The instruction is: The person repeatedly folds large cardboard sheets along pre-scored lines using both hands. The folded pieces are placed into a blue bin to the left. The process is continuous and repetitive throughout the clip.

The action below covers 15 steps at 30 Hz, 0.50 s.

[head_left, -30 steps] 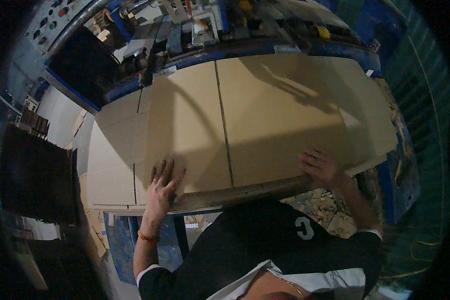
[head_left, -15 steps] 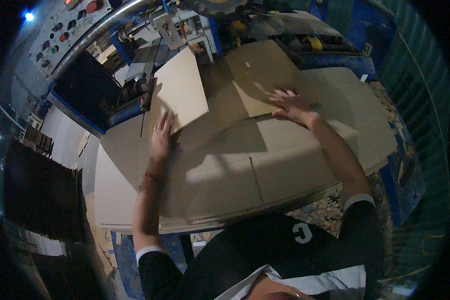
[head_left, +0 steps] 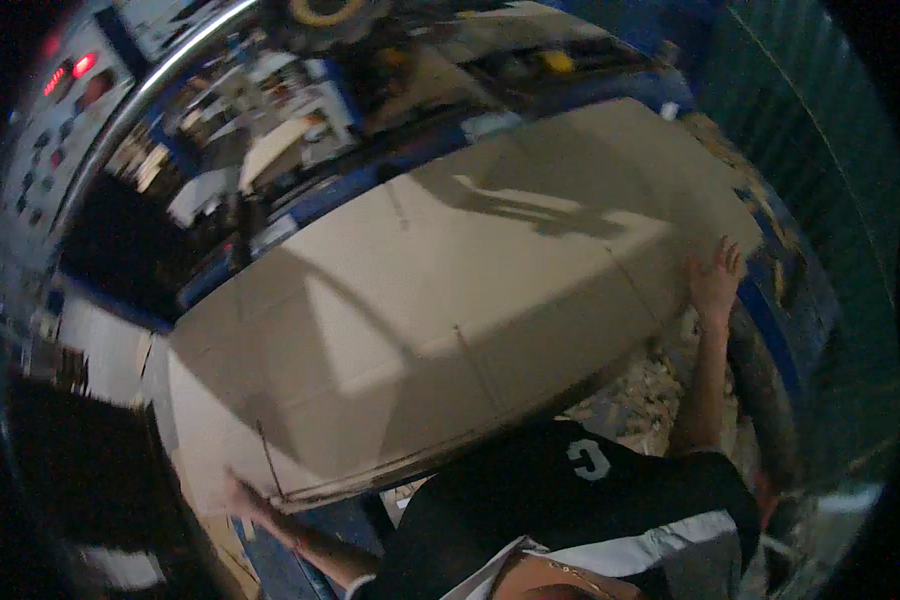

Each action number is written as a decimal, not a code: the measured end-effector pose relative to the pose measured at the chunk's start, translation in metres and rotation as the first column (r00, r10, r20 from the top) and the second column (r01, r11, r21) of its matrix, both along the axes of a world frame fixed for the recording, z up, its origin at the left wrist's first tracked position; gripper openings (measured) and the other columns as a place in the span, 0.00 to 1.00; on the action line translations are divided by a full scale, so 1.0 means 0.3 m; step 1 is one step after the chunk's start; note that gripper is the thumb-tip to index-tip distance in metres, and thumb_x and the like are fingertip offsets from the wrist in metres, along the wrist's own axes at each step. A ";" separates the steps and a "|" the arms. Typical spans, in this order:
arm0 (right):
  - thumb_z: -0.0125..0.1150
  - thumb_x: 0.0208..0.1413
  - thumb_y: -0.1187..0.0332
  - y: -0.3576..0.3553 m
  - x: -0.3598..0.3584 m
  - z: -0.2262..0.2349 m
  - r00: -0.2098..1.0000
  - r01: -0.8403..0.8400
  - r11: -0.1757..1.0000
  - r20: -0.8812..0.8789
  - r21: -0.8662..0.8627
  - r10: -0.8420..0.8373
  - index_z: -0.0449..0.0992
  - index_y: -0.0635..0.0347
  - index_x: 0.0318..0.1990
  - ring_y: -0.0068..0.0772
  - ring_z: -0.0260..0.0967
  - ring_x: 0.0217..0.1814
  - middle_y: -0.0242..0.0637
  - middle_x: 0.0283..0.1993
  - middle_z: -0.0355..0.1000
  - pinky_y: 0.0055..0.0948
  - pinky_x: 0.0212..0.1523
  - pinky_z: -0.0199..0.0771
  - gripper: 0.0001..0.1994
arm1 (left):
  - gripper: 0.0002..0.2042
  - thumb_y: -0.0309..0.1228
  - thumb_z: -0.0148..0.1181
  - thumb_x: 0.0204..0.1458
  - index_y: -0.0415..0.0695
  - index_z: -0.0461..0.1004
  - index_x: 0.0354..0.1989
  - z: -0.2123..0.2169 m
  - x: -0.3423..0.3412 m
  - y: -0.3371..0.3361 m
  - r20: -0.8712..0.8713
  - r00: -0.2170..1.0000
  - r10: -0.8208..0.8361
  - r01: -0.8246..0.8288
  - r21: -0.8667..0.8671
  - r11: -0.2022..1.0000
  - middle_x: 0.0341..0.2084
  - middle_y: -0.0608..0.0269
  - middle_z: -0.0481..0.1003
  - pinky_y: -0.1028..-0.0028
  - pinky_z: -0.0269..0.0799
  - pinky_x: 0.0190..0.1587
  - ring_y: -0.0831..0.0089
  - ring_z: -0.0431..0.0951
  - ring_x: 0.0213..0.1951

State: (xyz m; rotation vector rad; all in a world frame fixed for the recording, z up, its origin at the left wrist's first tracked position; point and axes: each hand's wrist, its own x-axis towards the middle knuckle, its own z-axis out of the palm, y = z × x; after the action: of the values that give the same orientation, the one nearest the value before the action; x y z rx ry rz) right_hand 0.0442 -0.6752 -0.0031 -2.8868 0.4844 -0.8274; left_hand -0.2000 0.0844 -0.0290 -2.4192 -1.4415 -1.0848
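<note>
A large flat sheet of brown cardboard [head_left: 530, 250] with crease lines and cut slots lies on top of a stack in front of me. My right hand [head_left: 715, 285] is at the right end of the stack, fingers apart, close to the sheet's edge. Down at the near left corner, my left hand [head_left: 245, 497] is beside or on the cardboard's edge. Motion blurs its fingers, so its grip is unclear. Shadows fall across the sheet.
Beyond the stack stands a blue machine [head_left: 340, 190] with a round wheel [head_left: 327, 10]. A control panel [head_left: 50, 150] with lit red lamps is at far left, beside a metal rail [head_left: 160, 75]. Cardboard scraps [head_left: 655, 395] lie below on the right. Dark stacked sheets [head_left: 80, 450] stand left.
Both hands have moved apart, from the middle of the cardboard out to its two ends. The raised flaps near the machine no longer show; the top sheet now lies flat. My view has shifted.
</note>
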 end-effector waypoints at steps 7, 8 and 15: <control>0.46 0.55 0.46 -0.095 -0.036 -0.143 0.913 0.170 0.982 -0.387 0.082 -0.125 0.53 0.61 0.63 0.59 0.49 0.64 0.63 0.63 0.48 0.45 0.59 0.56 0.34 | 0.38 0.54 0.53 0.49 0.43 0.51 0.63 -0.138 -0.134 0.020 0.021 0.985 0.171 -0.163 -0.215 0.963 0.52 0.42 0.65 0.59 0.62 0.51 0.52 0.69 0.49; 0.45 0.55 0.46 -0.080 -0.025 -0.149 0.949 0.207 0.978 -0.247 0.019 -0.196 0.53 0.61 0.63 0.62 0.49 0.64 0.64 0.63 0.48 0.46 0.59 0.56 0.34 | 0.38 0.54 0.53 0.49 0.42 0.52 0.63 -0.088 -0.122 -0.020 0.015 0.987 0.162 -0.150 -0.302 0.941 0.53 0.41 0.64 0.59 0.63 0.51 0.51 0.68 0.50; 0.50 0.54 0.48 -0.066 0.073 -0.193 0.961 0.230 0.923 0.077 0.309 -0.266 0.54 0.63 0.62 0.58 0.40 0.69 0.59 0.64 0.48 0.50 0.66 0.39 0.34 | 0.38 0.52 0.56 0.48 0.37 0.54 0.61 0.346 -0.053 -0.188 0.516 0.811 -0.274 0.277 0.074 0.958 0.58 0.47 0.56 0.63 0.61 0.56 0.56 0.61 0.56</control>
State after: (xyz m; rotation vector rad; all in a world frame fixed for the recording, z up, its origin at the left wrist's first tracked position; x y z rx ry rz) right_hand 0.0661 -0.6951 -0.0610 -2.5176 0.8930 -0.8656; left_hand -0.2159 0.0279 0.0747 -2.5062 -1.2145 -1.9340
